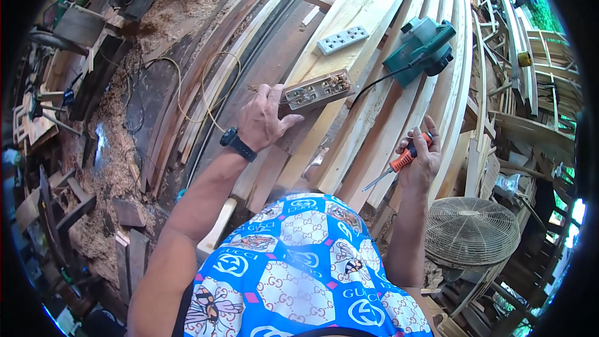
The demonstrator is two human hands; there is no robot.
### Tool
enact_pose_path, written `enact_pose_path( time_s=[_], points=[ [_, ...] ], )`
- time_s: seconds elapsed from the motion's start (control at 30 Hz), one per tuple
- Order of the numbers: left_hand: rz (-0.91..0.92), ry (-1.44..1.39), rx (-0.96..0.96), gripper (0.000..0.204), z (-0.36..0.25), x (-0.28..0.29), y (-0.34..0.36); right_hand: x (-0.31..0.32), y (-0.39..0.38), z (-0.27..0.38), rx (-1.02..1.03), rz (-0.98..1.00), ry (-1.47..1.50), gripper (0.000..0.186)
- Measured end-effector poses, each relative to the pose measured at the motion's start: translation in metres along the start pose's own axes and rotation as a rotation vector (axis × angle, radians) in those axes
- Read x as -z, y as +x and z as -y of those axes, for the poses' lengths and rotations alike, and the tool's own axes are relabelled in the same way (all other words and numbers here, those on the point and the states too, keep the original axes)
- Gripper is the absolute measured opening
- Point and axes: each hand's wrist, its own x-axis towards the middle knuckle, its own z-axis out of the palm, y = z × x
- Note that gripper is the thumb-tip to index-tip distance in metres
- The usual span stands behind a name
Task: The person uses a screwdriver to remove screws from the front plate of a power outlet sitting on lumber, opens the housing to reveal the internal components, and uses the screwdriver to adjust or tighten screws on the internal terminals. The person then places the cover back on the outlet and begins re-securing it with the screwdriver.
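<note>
An uncovered power strip (317, 90), a brown box with metal socket contacts and wiring showing inside, lies tilted on the planks ahead of me. My left hand (265, 115) grips its left end, fingers on the far side and thumb by the near corner. In my right hand (419, 156) is a screwdriver (404, 157) with an orange and black handle, its metal tip pointing down and left, apart from the box. A white socket cover plate (343, 40) rests on the wide plank just beyond the box.
A green power tool (421, 53) stands on the boards at the right, its black cord (380, 81) running toward the box. Long planks (368, 143) stretch away from me. A round wire-caged fan (472, 232) is at lower right. Yellowish cable (181, 97) loops at left near sawdust (115, 181).
</note>
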Motion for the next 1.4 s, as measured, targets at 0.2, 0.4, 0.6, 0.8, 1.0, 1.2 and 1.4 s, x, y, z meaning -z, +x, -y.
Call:
enact_pose_path(
  time_s=[0.2,0.4,0.6,0.8,1.0,1.2,1.4],
  points=[
    [-0.002,0.023,0.03,0.09,0.005,0.01,-0.011,-0.003,-0.004,0.001,0.002,0.033,-0.036,0.05],
    [-0.073,0.0,0.11,0.087,0.007,0.02,-0.023,0.001,0.0,-0.005,0.004,0.09,-0.039,0.052],
    [-0.234,-0.007,0.151,0.08,0.028,0.029,-0.049,-0.017,0.004,-0.009,-0.028,0.201,-0.08,0.054],
    [-0.737,-0.016,0.315,0.069,0.074,0.031,-0.081,-0.017,0.016,-0.015,-0.031,0.272,-0.178,0.058],
    [-1.195,-1.211,1.29,0.092,0.225,0.003,-0.17,-0.057,0.009,-0.019,-0.131,0.466,-0.32,0.051],
    [-1.277,-1.319,1.195,0.092,0.214,-0.002,-0.246,-0.08,0.024,-0.02,-0.125,0.541,-0.412,0.051],
    [-1.594,-1.44,1.289,0.096,0.187,-0.042,-0.356,-0.106,0.023,-0.031,-0.114,0.598,-0.463,0.054]
  ],
)
